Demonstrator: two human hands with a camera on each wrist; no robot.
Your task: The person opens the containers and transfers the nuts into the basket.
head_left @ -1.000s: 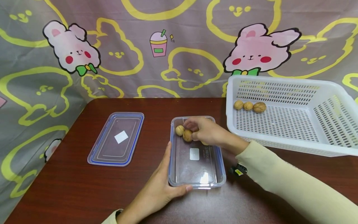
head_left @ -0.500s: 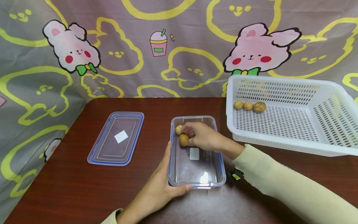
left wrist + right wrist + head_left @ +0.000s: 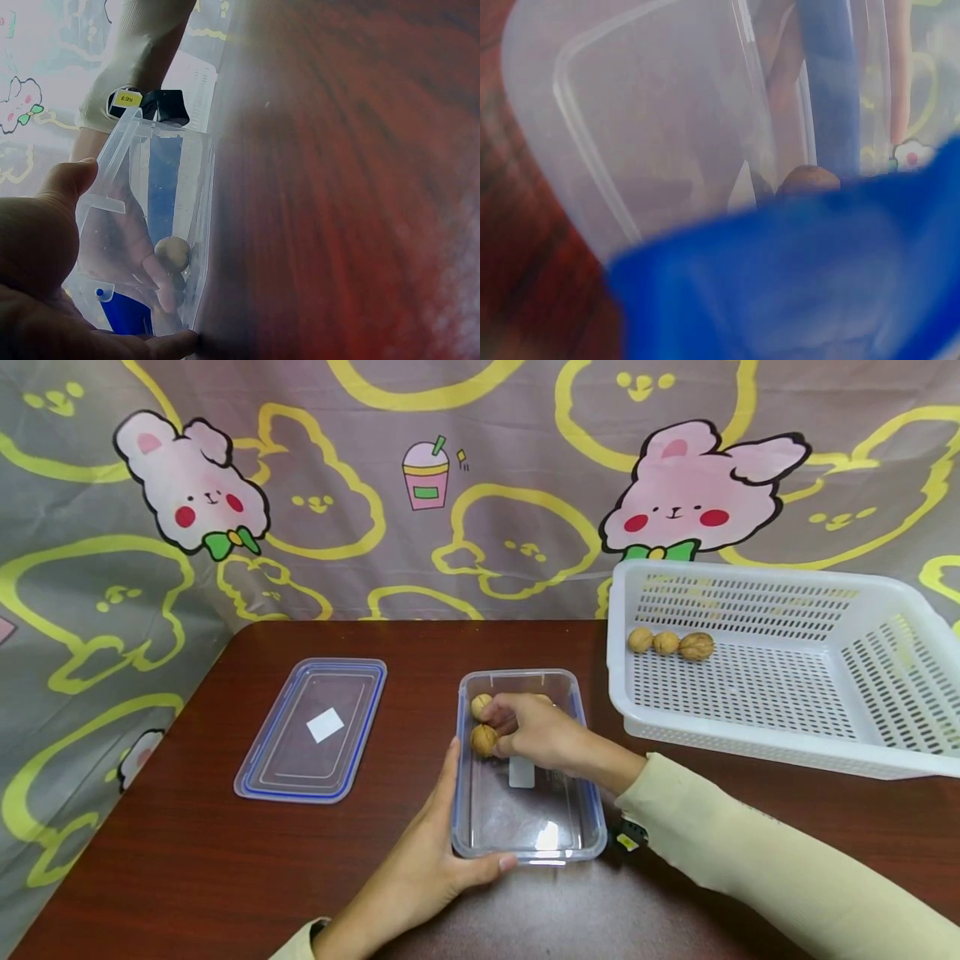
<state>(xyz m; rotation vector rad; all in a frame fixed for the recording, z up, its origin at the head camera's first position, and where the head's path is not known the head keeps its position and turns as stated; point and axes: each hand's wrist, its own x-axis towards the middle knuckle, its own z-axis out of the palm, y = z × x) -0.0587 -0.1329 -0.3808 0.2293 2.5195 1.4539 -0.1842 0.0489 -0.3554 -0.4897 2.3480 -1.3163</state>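
A clear plastic food container [image 3: 525, 818] with a bluish rim stands on the table, and my left hand [image 3: 427, 860] grips its near-left corner, thumb on the front edge, fingers along the side. Inside it, my right hand [image 3: 543, 733] pinches a walnut [image 3: 484, 741] by the left wall. Another walnut [image 3: 481, 706] sits just behind it, at the far-left corner. Part of one more walnut [image 3: 542, 699] shows beyond the right hand. In the right wrist view, blue plastic hides most of the hand's work, though a walnut [image 3: 810, 178] peeks over it.
Left of the container lies its clear lid [image 3: 300, 768] with a blue seal and a white sticker. A white perforated basket [image 3: 750, 747] at the back right holds several walnuts [image 3: 665, 643] in its left corner. Behind the table [image 3: 187, 860] hangs a patterned cloth.
My right hand has moved left and slightly nearer inside the container, bringing the walnut along to the left wall. The left hand and container have stayed put.
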